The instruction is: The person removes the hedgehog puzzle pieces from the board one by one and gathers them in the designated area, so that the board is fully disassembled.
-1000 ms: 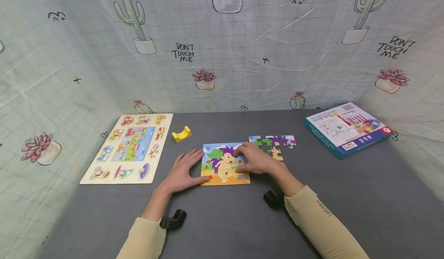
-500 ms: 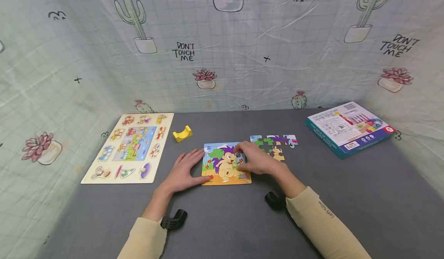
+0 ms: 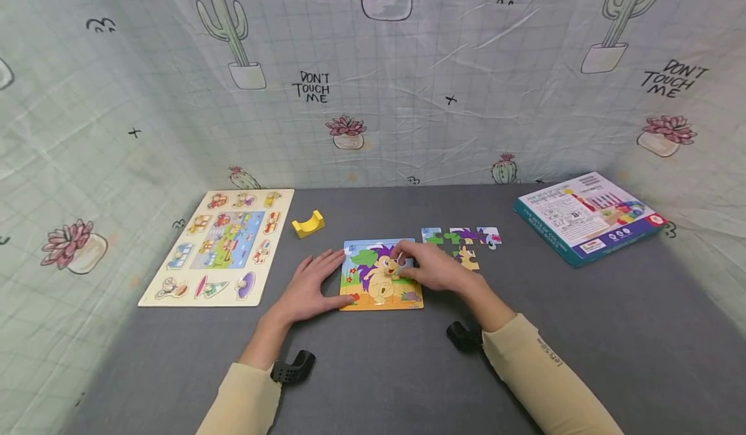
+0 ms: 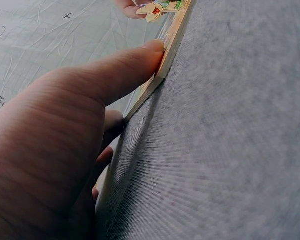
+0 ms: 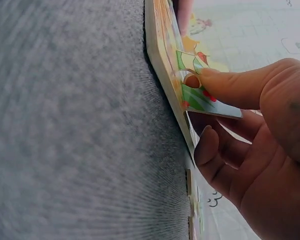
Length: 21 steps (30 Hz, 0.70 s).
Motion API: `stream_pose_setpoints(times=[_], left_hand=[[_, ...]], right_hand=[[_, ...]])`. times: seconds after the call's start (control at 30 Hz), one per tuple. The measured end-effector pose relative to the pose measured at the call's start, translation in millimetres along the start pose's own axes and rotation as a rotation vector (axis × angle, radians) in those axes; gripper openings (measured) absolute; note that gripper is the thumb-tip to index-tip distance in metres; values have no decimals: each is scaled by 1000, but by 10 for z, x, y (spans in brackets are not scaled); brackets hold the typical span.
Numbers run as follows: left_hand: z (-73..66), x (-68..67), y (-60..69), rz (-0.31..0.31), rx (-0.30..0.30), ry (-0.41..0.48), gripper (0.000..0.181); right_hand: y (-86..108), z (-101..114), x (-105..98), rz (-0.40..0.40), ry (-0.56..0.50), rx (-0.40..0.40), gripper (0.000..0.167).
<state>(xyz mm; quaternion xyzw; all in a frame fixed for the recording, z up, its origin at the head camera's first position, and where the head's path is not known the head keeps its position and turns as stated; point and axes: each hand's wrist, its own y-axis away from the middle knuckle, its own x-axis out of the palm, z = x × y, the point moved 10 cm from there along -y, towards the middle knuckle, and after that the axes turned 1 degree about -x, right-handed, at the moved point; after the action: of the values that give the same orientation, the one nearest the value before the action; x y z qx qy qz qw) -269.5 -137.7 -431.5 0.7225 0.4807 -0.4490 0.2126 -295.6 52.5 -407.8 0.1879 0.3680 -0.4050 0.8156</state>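
A hedgehog puzzle board (image 3: 381, 299) lies flat at the middle of the table. The left hand (image 3: 309, 292) rests at its left side, fingers spread, with the thumb on the lower left corner; the left wrist view shows that thumb (image 4: 135, 65) on the board's edge. Over the board's right part, the right hand (image 3: 434, 267) pinches a puzzle piece (image 5: 202, 97) between thumb and fingers. That piece stands tilted up from the board in the right wrist view. Loose pieces (image 3: 466, 258) lie right of the board, behind the right hand.
A larger picture board (image 3: 148, 292) lies at the left. Between the two boards, farther back, sits a yellow curved block (image 3: 309, 225). A flat box (image 3: 588, 218) rests at the back right, before a patterned curtain (image 3: 431, 131).
The right hand's fingers have lifted a piece at the board's right side, tilting it up. The left hand stays in place on the board. The head view has shifted slightly.
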Motion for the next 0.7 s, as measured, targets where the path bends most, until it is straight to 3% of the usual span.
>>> stream_pose_setpoints(times=[0.27,0.47,0.7], left_hand=[[-3,4,1,-2,3,15,89],[1,9,0,1,1,8,89],[1,5,7,1,-3,8,90]], right_hand=[[16,8,-6,4,-8,3,18],[33,16,-84,-19,-83,-34,20],[64,52,-169,-35,-85,-68,24]])
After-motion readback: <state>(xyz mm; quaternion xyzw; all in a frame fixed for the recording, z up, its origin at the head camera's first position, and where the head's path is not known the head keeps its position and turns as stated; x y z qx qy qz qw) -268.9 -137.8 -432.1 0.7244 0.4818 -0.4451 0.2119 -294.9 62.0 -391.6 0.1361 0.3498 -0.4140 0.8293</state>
